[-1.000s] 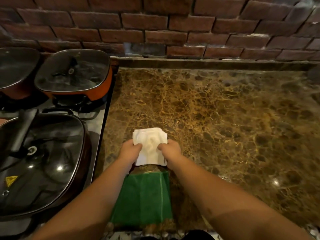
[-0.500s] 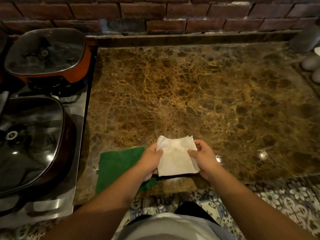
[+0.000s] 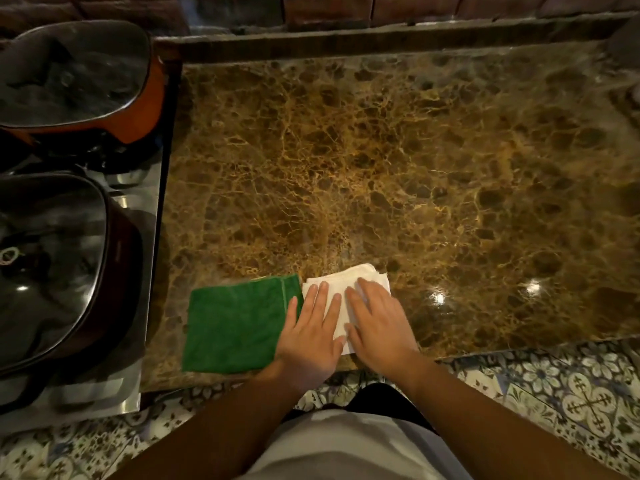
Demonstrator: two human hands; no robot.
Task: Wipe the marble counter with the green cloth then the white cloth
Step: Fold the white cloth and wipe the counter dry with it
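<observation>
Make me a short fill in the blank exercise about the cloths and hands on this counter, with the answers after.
1. Both hands, left hand and right hand, press flat on the ____ cloth.
2. The green cloth lies to the ____ of the white cloth.
3. Both cloths rest near the counter's ____ edge.
4. Two lidded pans sit on the ____ side.

Answers: white; left; front; left
</observation>
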